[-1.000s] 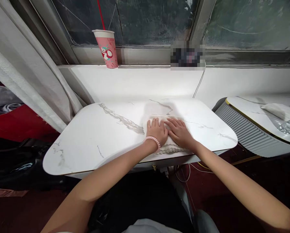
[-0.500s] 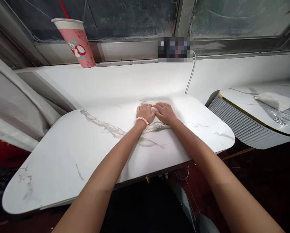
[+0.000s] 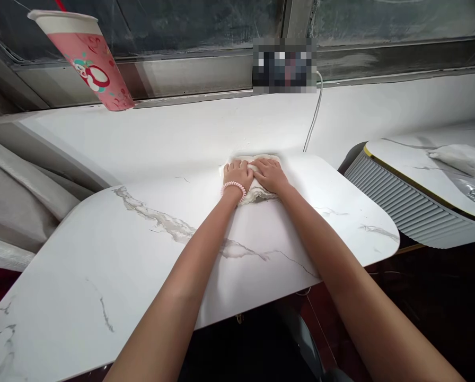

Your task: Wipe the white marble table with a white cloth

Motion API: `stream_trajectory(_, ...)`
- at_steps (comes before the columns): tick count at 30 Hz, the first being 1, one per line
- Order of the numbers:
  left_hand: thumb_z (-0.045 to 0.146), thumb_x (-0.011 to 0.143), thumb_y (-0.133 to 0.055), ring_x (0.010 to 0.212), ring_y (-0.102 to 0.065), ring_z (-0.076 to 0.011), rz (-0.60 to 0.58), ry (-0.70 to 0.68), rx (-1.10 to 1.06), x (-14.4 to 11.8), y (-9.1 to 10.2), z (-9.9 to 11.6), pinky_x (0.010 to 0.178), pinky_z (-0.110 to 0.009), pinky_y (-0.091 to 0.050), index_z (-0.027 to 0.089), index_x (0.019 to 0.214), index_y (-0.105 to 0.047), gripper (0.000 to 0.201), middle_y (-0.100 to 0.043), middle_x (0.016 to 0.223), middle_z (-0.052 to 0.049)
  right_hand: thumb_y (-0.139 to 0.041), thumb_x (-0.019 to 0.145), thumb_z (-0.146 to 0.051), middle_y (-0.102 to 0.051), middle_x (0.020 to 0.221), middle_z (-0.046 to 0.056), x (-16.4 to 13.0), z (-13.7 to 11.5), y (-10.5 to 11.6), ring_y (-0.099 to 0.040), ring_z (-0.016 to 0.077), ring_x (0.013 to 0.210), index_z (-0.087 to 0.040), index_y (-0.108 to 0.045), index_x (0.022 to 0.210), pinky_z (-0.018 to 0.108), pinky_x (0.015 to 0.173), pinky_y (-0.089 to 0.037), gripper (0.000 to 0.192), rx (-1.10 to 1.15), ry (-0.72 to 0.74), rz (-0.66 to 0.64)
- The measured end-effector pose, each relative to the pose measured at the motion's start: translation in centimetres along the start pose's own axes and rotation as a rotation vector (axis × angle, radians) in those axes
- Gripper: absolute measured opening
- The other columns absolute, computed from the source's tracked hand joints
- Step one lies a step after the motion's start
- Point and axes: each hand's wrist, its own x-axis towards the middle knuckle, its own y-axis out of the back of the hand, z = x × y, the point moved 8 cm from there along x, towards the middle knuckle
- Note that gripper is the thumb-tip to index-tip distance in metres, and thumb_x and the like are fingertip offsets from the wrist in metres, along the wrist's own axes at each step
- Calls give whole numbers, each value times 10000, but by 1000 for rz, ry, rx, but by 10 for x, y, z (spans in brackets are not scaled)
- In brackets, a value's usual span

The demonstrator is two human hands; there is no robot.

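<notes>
A folded white cloth (image 3: 258, 192) lies at the far edge of a white marble-patterned table (image 3: 142, 254), against the white sill. My left hand (image 3: 237, 174), with a pink coil band on the wrist, presses flat on the cloth's left half. My right hand (image 3: 270, 174) presses on its right half, touching the left hand. Both arms are stretched out across the tabletop. Most of the cloth is hidden under my hands.
A pink paper cup (image 3: 87, 59) with a straw stands on the window ledge at the far left. A white cable (image 3: 312, 125) runs down the sill. A second marble table (image 3: 424, 170) at the right carries a crumpled white cloth (image 3: 456, 158). Grey curtain (image 3: 18, 185) hangs at left.
Both hands have pushed the cloth away from me, from the table's near edge across to its far edge by the sill. The view has leaned forward with them.
</notes>
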Motion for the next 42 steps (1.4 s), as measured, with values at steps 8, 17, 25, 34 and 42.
stream_trajectory(8, 284, 981, -314, 1320, -461, -260, -4, -32, 37, -29, -1, 28, 1151, -426, -270, 155, 1305, -551, 421, -558, 1397, -126, -374, 960, -276, -523, 1450, 104, -41, 4, 13, -415, 273, 1352, -190, -549, 1358, 463, 1134, -258, 443, -76, -6, 28)
stream_trajectory(17, 302, 992, -319, 1379, -407, -262, -70, -184, 3, -102, 1, 102, 1187, -460, -224, 130, 1329, -538, 437, -504, 1461, -145, -325, 967, -306, -526, 1439, 125, -145, 13, 48, -434, 284, 1338, -187, -538, 1361, 490, 1111, -298, 463, -191, -59, 70)
stream_trajectory(25, 339, 982, -336, 1322, -451, -289, -55, -311, -47, -144, -5, 158, 1164, -492, -270, 120, 1324, -538, 453, -546, 1393, -157, -291, 965, -342, -559, 1409, 93, -219, 30, 79, -477, 291, 1304, -232, -555, 1334, 507, 1063, -375, 467, -274, -94, 112)
stream_trajectory(34, 311, 986, -347, 1254, -482, -253, -63, -393, -92, -123, -17, 201, 1136, -439, -273, 137, 1269, -572, 402, -594, 1311, -126, -266, 948, -418, -602, 1343, 94, -223, 78, 101, -539, 307, 1226, -251, -598, 1272, 515, 1010, -424, 493, -342, -211, 131)
stream_trajectory(42, 308, 982, -371, 1235, -499, -258, -19, -324, -131, -72, -24, 161, 1133, -431, -289, 143, 1230, -603, 377, -613, 1269, -143, -303, 929, -378, -618, 1304, 101, -156, 80, 79, -523, 309, 1223, -254, -598, 1257, 513, 999, -400, 458, -295, -144, 150)
